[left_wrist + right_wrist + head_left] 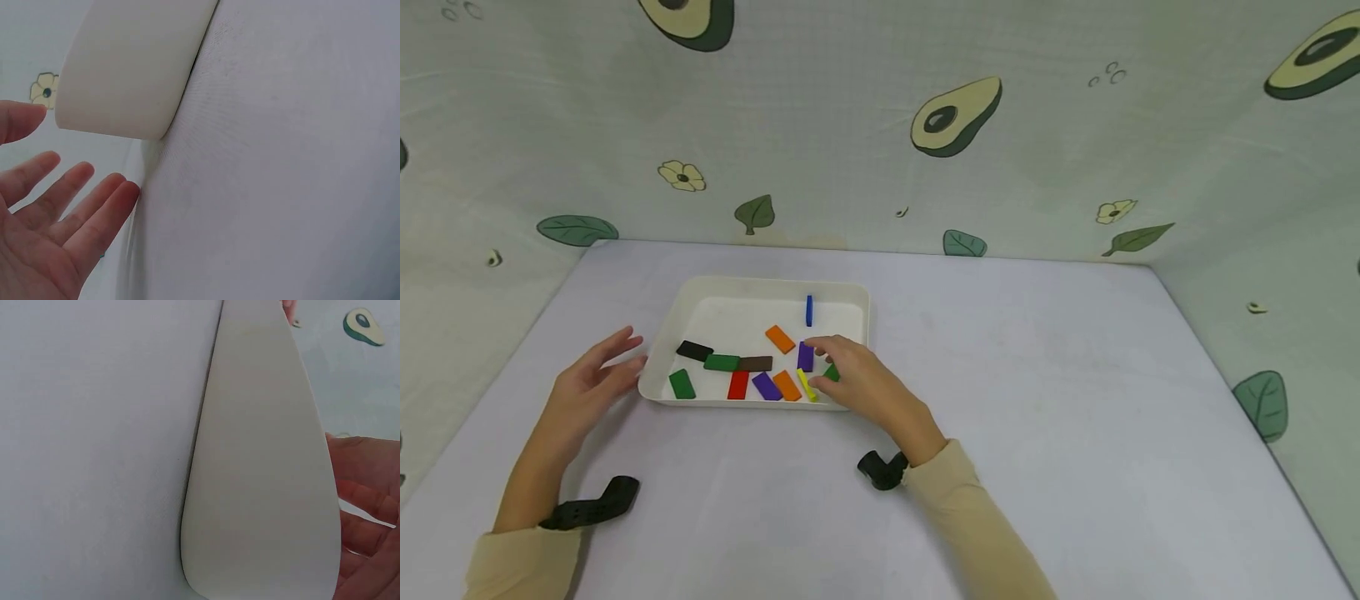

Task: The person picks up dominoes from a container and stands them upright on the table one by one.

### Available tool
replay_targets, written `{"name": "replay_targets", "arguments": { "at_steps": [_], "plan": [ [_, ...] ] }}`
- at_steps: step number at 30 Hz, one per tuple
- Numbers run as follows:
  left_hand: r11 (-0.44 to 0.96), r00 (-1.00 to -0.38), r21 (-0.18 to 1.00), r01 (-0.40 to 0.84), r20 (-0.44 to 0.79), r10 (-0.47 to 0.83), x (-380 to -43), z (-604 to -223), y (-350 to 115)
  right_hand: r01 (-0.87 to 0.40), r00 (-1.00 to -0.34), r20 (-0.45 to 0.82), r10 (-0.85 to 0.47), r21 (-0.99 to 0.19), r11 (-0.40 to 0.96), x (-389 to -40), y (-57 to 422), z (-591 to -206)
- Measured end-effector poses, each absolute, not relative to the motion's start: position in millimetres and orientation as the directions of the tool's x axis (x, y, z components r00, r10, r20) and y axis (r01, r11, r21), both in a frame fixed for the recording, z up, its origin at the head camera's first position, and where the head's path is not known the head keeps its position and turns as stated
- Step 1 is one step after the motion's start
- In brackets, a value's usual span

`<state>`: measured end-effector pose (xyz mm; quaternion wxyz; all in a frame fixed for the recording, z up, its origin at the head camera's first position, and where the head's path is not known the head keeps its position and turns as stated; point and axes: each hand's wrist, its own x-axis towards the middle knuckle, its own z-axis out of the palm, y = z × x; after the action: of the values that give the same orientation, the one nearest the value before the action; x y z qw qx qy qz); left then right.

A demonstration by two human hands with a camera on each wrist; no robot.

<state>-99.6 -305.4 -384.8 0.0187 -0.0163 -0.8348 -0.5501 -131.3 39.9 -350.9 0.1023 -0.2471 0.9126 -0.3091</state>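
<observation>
A shallow white tray holds several small flat bars that look like modelling clay. My right hand reaches over the tray's right end, thumb and index finger apart. Near those fingertips lie a purple bar, a thin yellow bar and a partly covered green bar. In the right wrist view the tray's side wall hides the fingertips. My left hand is beside the tray's left end, fingers loosely extended and holding nothing; the left wrist view shows its fingers spread near the tray's corner.
Also in the tray are a blue bar standing apart at the back, orange, black, brown and red bars. The white table extends right of the tray. A cloth printed with avocados hangs behind.
</observation>
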Motion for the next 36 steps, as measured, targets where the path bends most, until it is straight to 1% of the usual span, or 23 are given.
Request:
{"name": "replay_targets", "arguments": {
  "at_steps": [4,8,11,17,20,27,31,36],
  "plan": [
    [0.261,-0.999,0.965,0.029,0.018,0.043,-99.6,-389.1,-310.4,-0.373,-0.858,-0.053,-0.511,-0.62,0.69,-134.8,36.4,-354.0],
    [0.195,-0.995,0.981,-0.008,-0.027,0.094,-100.3,-392.3,-313.5,-0.354,-0.857,-0.066,-0.512,-0.647,0.676,-137.6,32.9,-357.0],
    [0.105,-0.991,0.994,-0.035,-0.048,0.122,-101.6,-395.0,-314.5,-0.339,-0.857,-0.073,-0.51,-0.665,0.665,-139.6,30.5,-357.9],
    [-0.06,-0.983,0.996,-0.072,-0.061,0.175,-104.3,-400.6,-314.4,-0.329,-0.84,-0.109,-0.531,-0.676,0.66,-145.3,24.8,-358.6],
    [-0.107,-0.981,0.991,-0.085,-0.064,0.183,-105.4,-403.3,-314.3,-0.34,-0.828,-0.117,-0.548,-0.673,0.657,-147.6,22.9,-359.9],
    [-0.114,-0.981,0.987,-0.112,-0.092,0.17,-101.8,-410.2,-312.3,-0.381,-0.809,-0.123,-0.576,-0.637,0.67,-146.7,23.6,-366.9],
    [-0.106,-0.983,0.989,-0.104,-0.086,0.164,-100.4,-413.0,-310.4,-0.373,-0.815,-0.131,-0.565,-0.628,0.683,-144.4,25.1,-370.2],
    [-0.107,-0.984,0.989,-0.104,-0.086,0.158,-96.9,-414.2,-310.8,-0.397,-0.814,-0.118,-0.568,-0.6,0.694,-141.1,25.2,-374.7]
  ]
}}
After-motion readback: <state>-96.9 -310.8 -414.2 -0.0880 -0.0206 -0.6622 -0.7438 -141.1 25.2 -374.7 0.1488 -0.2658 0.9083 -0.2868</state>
